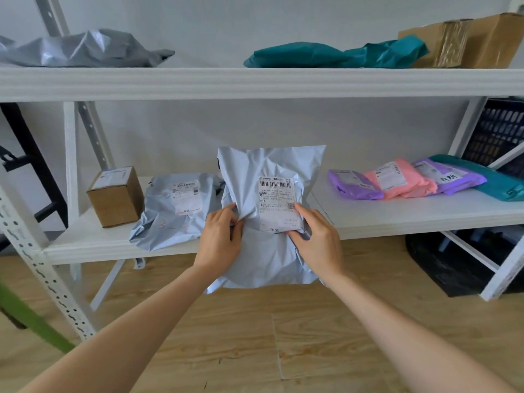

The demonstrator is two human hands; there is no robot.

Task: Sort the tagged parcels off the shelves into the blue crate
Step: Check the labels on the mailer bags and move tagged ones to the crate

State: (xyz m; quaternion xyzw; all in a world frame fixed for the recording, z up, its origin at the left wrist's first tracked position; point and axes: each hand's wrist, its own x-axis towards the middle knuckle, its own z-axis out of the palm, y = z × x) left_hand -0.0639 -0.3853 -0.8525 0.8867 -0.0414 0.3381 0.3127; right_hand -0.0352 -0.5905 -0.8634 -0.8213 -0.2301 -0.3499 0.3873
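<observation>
While my left hand (219, 236) and right hand (314, 234) each pinch one side of the pale grey poly mailer (269, 171), it stands long axis upright between them, before the near edge of the lower shelf (397, 219)

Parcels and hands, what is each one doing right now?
Pale blue parcel: held upright, label facing the camera.
Left hand: grips its left side.
Right hand: grips its right side.
Crumpled parcel: lying on the lower shelf.
Small cardboard box: closed, upright.
Pink parcel: lying flat.
</observation>
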